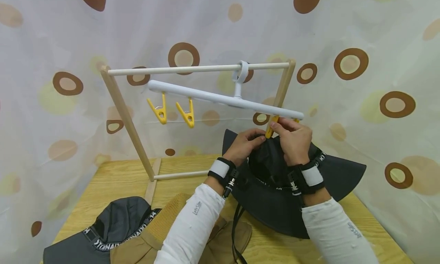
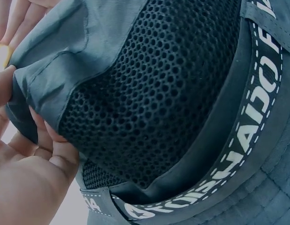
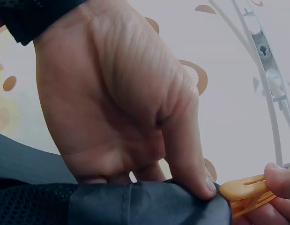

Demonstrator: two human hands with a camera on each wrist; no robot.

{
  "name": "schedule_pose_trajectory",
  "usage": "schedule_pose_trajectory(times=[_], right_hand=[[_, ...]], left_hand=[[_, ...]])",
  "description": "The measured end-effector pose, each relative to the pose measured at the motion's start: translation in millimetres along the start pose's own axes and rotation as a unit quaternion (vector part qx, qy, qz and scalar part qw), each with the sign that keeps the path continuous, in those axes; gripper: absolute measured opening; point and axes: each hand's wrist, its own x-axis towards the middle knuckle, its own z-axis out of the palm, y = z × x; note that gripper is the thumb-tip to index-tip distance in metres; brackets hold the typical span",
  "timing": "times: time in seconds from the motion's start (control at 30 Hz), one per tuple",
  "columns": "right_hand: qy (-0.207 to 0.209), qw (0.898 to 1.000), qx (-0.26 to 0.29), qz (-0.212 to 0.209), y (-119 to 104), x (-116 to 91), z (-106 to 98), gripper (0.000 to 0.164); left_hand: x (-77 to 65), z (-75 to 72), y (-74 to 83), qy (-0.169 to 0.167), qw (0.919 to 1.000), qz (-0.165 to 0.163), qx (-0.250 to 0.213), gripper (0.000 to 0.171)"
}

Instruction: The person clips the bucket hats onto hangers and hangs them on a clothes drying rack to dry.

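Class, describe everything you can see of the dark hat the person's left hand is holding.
The wide-brimmed hat looks dark grey, with a cloth crown, honeycomb mesh and a band bearing white lettering between dashed lines. It is tilted below the hanger, black straps dangling beneath. The left hand pinches its crown's folded top, where the right hand holds a yellow clip. Whether the clip grips the cloth, or the brim touches the table, is unclear.
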Motion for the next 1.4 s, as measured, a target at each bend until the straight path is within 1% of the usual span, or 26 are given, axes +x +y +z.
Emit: schedule_pose_trajectory(times=[0.1,0.2,0.3,0.6,0.73,0.87,1.03,1.17,1.4], right_hand=[[-0.003,1.000,0.002,0.001,-0.8,-0.6,0.7,0.031],[-0.004,1.000,0.007,0.003,-0.9,-0.9,1.4,0.030],[-0.005,1.000,0.010,0.006,-0.6,-0.6,2.0,0.030],[-0.010,1.000,0.001,0.010,-0.1,-0.9,2.7,0.031],[-0.016,1.000,0.009,0.005,1.7,-1.4,2.8,0.033],[-0.020,1.000,0.005,0.005,5.3,-2.8,2.6,0.035],[-0.006,1.000,-0.021,-0.002,8.3,-3.6,4.0,0.037],[0.010,0.999,-0.036,-0.009,9.9,-3.2,5.5,0.037],[0.024,0.999,-0.032,-0.017,12.9,-3.0,5.2,0.034]], left_hand=[[-0.5,0.1,1.0,0.020,0.9996,-0.002,-0.019,0.026],[-1.3,0.6,4.0,0.046,0.9982,0.005,-0.037,0.027],[-1.7,1.0,6.4,0.056,0.9973,0.015,-0.046,0.027],[-1.5,-0.6,5.4,0.049,0.9972,0.018,-0.054,0.026],[-1.4,-1.5,4.5,0.048,0.9972,0.017,-0.055,0.026],[-1.9,-2.7,3.9,0.040,0.9984,0.011,-0.038,0.027],[-2.0,-5.4,4.4,0.023,0.9996,0.012,-0.007,0.029],[-1.7,-6.2,4.4,0.020,0.9997,0.014,0.002,0.030],[-2.1,-4.9,1.5,0.011,0.9996,0.026,0.008,0.032]])
